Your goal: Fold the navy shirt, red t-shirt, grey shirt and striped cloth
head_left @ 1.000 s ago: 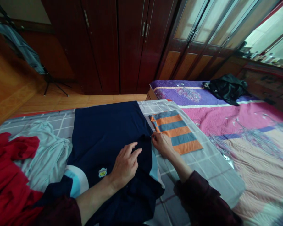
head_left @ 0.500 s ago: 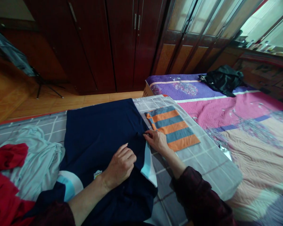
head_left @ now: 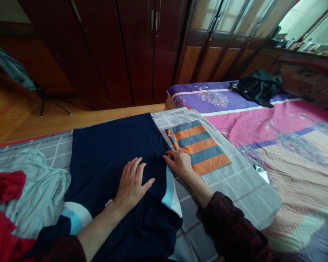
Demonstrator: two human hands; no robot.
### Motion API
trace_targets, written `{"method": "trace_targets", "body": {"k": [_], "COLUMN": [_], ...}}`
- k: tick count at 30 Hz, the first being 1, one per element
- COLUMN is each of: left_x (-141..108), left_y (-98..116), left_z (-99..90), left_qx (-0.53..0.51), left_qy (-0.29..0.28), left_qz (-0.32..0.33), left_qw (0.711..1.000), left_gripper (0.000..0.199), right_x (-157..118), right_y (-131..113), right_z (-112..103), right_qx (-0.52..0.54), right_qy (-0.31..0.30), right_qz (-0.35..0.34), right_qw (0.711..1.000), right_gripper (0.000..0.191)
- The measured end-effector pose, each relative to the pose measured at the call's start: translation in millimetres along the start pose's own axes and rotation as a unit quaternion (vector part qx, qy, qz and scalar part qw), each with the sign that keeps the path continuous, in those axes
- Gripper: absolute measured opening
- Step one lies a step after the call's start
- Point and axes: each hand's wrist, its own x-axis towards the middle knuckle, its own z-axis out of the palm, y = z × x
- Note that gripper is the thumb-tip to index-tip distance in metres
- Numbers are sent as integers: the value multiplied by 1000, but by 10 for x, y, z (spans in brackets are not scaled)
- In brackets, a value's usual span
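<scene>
A navy blue shirt (head_left: 109,145) with white and light-blue sleeve bands lies spread over a grey checked cloth (head_left: 229,193). My left hand (head_left: 132,180) is over the middle of the shirt, its fingers apart and the thumb stretched out. My right hand (head_left: 180,163) pinches the shirt's right edge, just above the light-blue sleeve band. Beside that hand, on the right, lies a folded orange and grey striped garment (head_left: 199,145). The shirt's small badge is mostly hidden by my left wrist.
Rumpled pale green fabric (head_left: 41,185) and red fabric (head_left: 5,185) are heaped at the left. To the right, a bed with a colourful quilt (head_left: 251,120) carries a black garment (head_left: 258,87). Dark red wardrobes (head_left: 142,54) stand behind, and a tripod (head_left: 47,100) is on the floor.
My left hand has gone from loosely curled to spread fingers and shifted slightly up and left over the shirt. My right hand keeps its pinch on the edge. The view has shifted slightly.
</scene>
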Motion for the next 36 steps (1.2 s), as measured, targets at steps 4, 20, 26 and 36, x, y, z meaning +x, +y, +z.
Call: {"method": "trace_targets", "body": {"k": [4, 20, 26, 36], "left_x": [10, 5, -63, -51], "left_y": [-85, 45, 216, 56], "left_z": [43, -124, -137, -1237], "left_qx": [-37, -120, -122, -1], "left_qy": [-16, 28, -138, -120], "left_qz": [-16, 106, 243, 148], "left_qw": [999, 987, 952, 982], "left_gripper": [7, 30, 19, 17], "right_x": [-1, -5, 18, -11], "right_y": [-8, -4, 17, 3], "right_z": [15, 30, 92, -172], "right_qx": [5, 26, 33, 46], "right_qy": [13, 40, 57, 54], "right_qz": [2, -3, -3, -111], "right_qw": [1000, 999, 998, 991], "right_gripper": [30, 34, 33, 47]}}
